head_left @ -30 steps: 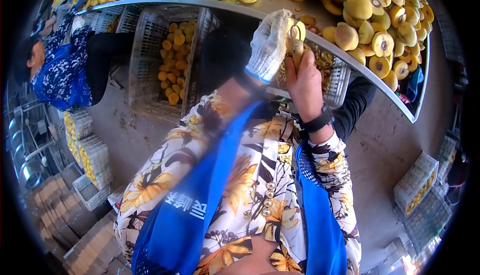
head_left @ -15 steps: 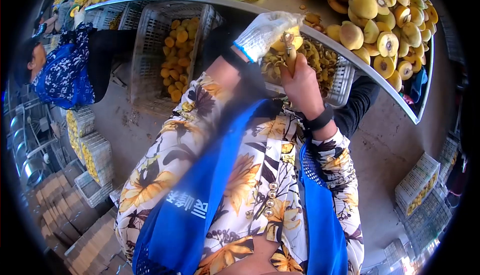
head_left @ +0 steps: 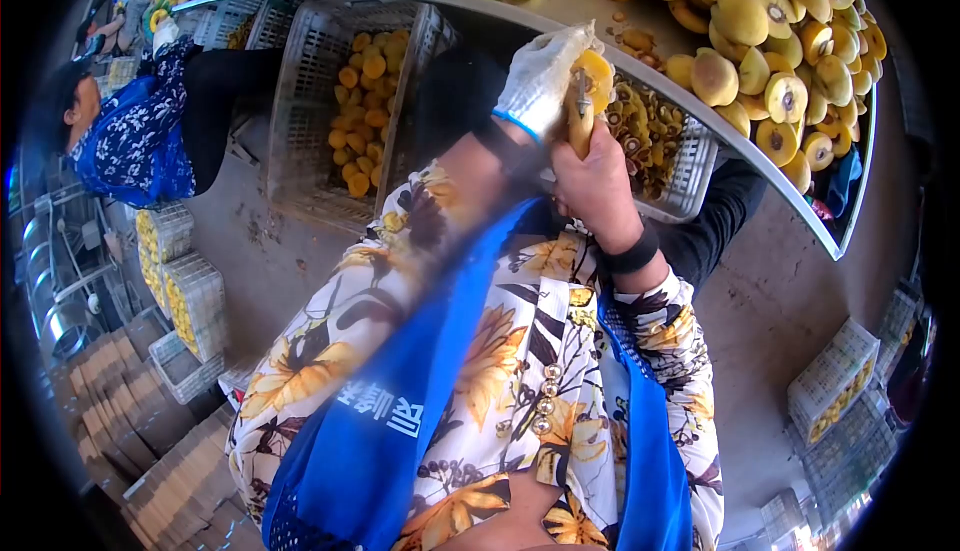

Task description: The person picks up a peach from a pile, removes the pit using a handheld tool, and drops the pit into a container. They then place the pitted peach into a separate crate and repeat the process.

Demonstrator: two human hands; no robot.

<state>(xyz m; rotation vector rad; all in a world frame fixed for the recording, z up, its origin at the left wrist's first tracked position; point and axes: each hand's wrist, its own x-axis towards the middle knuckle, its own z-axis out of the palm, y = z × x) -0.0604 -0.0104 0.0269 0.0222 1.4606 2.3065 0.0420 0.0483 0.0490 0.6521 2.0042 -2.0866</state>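
Observation:
My left hand (head_left: 545, 76), in a white glove, is closed around a yellow peach half (head_left: 597, 73) at the table's edge. My bare right hand (head_left: 597, 176) grips the wooden handle of a small tool (head_left: 580, 123), whose metal end touches the fruit. Below both hands, a crate of peelings and scraps (head_left: 650, 136) stands partly hidden by my right hand. Many halved peaches (head_left: 745, 26) are heaped on the metal-edged table (head_left: 560, 1) beyond.
A crate of orange fruit halves (head_left: 285, 131) stands left of my arms. Farther left is a co-worker in a blue patterned top (head_left: 135, 146). Stacked crates (head_left: 195, 301) and cardboard (head_left: 190, 461) are at lower left, another fruit crate (head_left: 835, 376) at right.
My left hand has turned more upright, and the peach half now faces my right hand's tool more openly. My right hand has shifted slightly down. The whole view has shifted a little.

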